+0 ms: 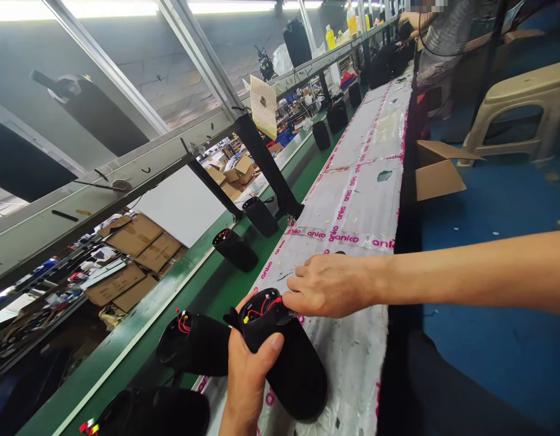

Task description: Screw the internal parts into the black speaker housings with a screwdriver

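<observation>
A black fabric-covered cylinder [298,369] lies tilted over the taped white bench top [348,212], its open end facing up and left. Red wires and a yellow connector show inside that end. My left hand [250,369] is wrapped round the cylinder near the opening, thumb on top. At the rim, my right hand [325,286] has its fingers curled together beside the red wires; what they pinch, if anything, is too small to make out. Just left of my left hand is another black cylinder [202,345] with red wires.
Several more black cylinders stand or lie along the green conveyor [139,345]. A dark post [266,160] rises between conveyor and bench. Cardboard boxes [139,236] lie beyond. At the right are an open carton [439,180] and a beige stool [525,91]. A person works at the far end.
</observation>
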Demonstrator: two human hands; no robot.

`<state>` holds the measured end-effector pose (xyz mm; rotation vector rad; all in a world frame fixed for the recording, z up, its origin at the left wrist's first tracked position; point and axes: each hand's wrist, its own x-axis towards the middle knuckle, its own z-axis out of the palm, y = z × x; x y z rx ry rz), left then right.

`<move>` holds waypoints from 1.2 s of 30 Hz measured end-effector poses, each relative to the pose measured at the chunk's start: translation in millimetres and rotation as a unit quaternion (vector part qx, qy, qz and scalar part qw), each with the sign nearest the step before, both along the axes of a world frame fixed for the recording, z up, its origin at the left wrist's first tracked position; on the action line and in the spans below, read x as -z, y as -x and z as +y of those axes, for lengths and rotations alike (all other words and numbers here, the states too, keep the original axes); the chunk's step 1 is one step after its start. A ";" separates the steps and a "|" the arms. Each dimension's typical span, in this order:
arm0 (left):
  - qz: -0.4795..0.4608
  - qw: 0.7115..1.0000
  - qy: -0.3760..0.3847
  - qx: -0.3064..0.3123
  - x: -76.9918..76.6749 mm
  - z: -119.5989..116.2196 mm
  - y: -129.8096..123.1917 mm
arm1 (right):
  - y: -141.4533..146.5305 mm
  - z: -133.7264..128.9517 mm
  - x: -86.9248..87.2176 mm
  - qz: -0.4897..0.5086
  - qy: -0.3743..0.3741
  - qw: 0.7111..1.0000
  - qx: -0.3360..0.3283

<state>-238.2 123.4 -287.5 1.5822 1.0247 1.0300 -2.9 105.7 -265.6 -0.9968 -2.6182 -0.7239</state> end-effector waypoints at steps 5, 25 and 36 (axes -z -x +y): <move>-0.034 0.999 0.002 -0.018 -2.1 -2.9 -7.3 | 2.7 -5.5 1.9 0.060 0.060 0.996 0.015; 0.051 0.990 -0.099 -0.084 0.7 -10.6 -12.3 | 19.3 -30.0 -18.7 0.064 0.050 0.994 0.073; 0.056 0.993 -0.074 -0.073 -0.9 -12.3 -12.7 | 18.4 -26.3 -21.0 0.028 0.055 0.996 0.064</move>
